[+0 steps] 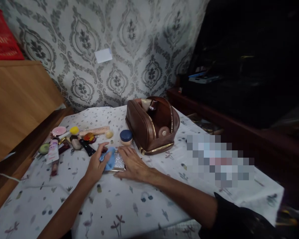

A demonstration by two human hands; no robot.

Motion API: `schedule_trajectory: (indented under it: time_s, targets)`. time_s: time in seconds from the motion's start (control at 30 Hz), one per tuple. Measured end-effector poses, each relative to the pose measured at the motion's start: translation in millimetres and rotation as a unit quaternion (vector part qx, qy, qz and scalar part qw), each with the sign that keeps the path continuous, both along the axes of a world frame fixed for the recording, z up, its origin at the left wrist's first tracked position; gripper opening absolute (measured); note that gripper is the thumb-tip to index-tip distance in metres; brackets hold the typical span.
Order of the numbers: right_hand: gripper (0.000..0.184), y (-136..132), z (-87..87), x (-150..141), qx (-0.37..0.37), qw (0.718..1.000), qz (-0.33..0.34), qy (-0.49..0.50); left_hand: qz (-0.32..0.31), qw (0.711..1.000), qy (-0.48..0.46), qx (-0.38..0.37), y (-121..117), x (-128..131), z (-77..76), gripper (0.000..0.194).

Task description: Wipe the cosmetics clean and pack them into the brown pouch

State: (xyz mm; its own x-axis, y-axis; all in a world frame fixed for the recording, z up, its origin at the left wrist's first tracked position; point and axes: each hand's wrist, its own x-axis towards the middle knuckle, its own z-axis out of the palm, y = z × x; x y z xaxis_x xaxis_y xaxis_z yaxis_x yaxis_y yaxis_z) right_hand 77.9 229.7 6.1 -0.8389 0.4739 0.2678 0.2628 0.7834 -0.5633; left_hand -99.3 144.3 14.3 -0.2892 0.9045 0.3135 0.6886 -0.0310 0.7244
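Glittery case (119, 160) in grasp of right hand (134, 164), blue cloth (110, 160) tight in left hand (96, 163), printed tablecloth (119, 205) beneath, patterned wallpaper (132, 49) behind

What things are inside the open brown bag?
Inside the open brown bag, a dark item with a shiny cap and a pale item show. Their lower ends are hidden, and whatever lies deeper is covered by the bag's sides.

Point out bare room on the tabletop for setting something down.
Bare cloth lies between the forearms, and behind the makeup, left of the bag. It's crowded left of the left hand and around the jar, beside the bag.
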Motion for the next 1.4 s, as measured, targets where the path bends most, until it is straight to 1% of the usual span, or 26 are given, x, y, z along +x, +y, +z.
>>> schedule_trajectory:
  time_s: [0.07, 0.13, 0.2, 0.27, 0.33, 0.43, 0.5, 0.6, 0.67, 0.73, 0.8, 0.87, 0.97, 1.03, 1.07, 1.17, 1.23, 1.3, 1.33, 1.4]
  targets:
    - [0.1, 1.2, -2.4, -0.5, 0.005, 1.0, -0.012, -0.004, 0.026, 0.999, -0.023, 0.017, 2.3, -1.0, -2.5, 0.049]
    - [0.1, 3.0, -4.9, 0.4, 0.01, 1.0, -0.013, -0.012, 0.041, 0.998, -0.045, 0.02, 4.0, -3.1, -4.5, 0.053]
    - [0.095, 5.0, -7.8, 1.9, 0.02, 1.0, -0.013, -0.013, 0.039, 0.998, -0.05, 0.004, 2.9, -5.5, -4.8, 0.058]
    - [0.09, 7.1, -11.3, 2.9, 0.032, 0.999, -0.016, 0.0, 0.019, 0.999, -0.02, -0.018, -1.6, -7.6, -3.0, 0.061]
    - [0.085, 8.4, -14.1, 3.2, 0.038, 0.999, -0.016, 0.015, 0.003, 0.999, 0.04, -0.035, -8.7, -8.9, 0.8, 0.054]
    - [0.084, 9.0, -15.2, 2.9, 0.04, 0.999, -0.015, 0.017, 0.014, 0.99, 0.125, -0.067, -19.4, -10.4, 8.2, 0.034]
    - [0.086, 9.4, -14.8, 2.7, 0.044, 0.999, -0.013, 0.009, 0.022, 0.985, 0.149, -0.082, -22.3, -12.7, 13.1, 0.024]
    - [0.088, 11.4, -15.9, 2.7, 0.051, 0.999, -0.008, 0.003, 0.027, 0.989, 0.132, -0.061, -16.5, -18.8, 18.5, 0.016]
    - [0.089, 13.0, -17.9, 3.0, 0.053, 0.999, -0.001, 0.003, 0.032, 0.994, 0.104, -0.027, -7.1, -22.8, 19.1, 0.022]
    - [0.089, 14.3, -19.7, 3.5, 0.054, 0.998, 0.005, 0.007, 0.027, 0.996, 0.082, 0.009, 3.6, -24.9, 16.3, 0.031]
    - [0.087, 14.9, -20.5, 4.2, 0.056, 0.998, 0.011, 0.014, 0.017, 0.997, 0.074, 0.033, 12.8, -23.8, 11.0, 0.041]
    - [0.084, 15.0, -20.2, 5.0, 0.055, 0.998, 0.016, 0.02, 0.0, 0.996, 0.081, 0.031, 18.5, -20.4, 5.2, 0.046]
    - [0.083, 14.8, -19.0, 6.2, 0.05, 0.998, 0.019, 0.024, -0.046, 0.994, 0.101, -0.007, 19.3, -16.4, 0.8, 0.034]
    - [0.084, 14.9, -18.8, 6.6, 0.047, 0.998, 0.021, 0.024, -0.084, 0.99, 0.107, -0.031, 15.9, -18.7, 1.5, 0.028]
    - [0.084, 15.1, -18.9, 6.7, 0.046, 0.998, 0.022, 0.025, -0.103, 0.988, 0.105, -0.045, 13.7, -21.7, 2.7, 0.029]
    - [0.084, 15.9, -19.8, 6.8, 0.042, 0.998, 0.026, 0.032, -0.166, 0.978, 0.083, -0.092, 7.6, -36.1, 6.6, 0.041]
    - [0.083, 16.3, -20.4, 6.9, 0.04, 0.998, 0.026, 0.031, -0.198, 0.972, 0.066, -0.111, 5.9, -45.7, 8.4, 0.044]
    - [0.083, 16.6, -20.6, 7.3, 0.039, 0.999, 0.024, 0.026, -0.206, 0.97, 0.067, -0.113, 6.7, -50.9, 9.3, 0.044]
    - [0.083, 16.7, -20.5, 7.6, 0.038, 0.999, 0.024, 0.024, -0.198, 0.971, 0.075, -0.111, 7.9, -51.1, 9.6, 0.044]
    - [0.083, 16.8, -20.3, 8.2, 0.037, 0.999, 0.022, 0.021, -0.154, 0.979, 0.095, -0.095, 11.3, -46.9, 10.2, 0.043]
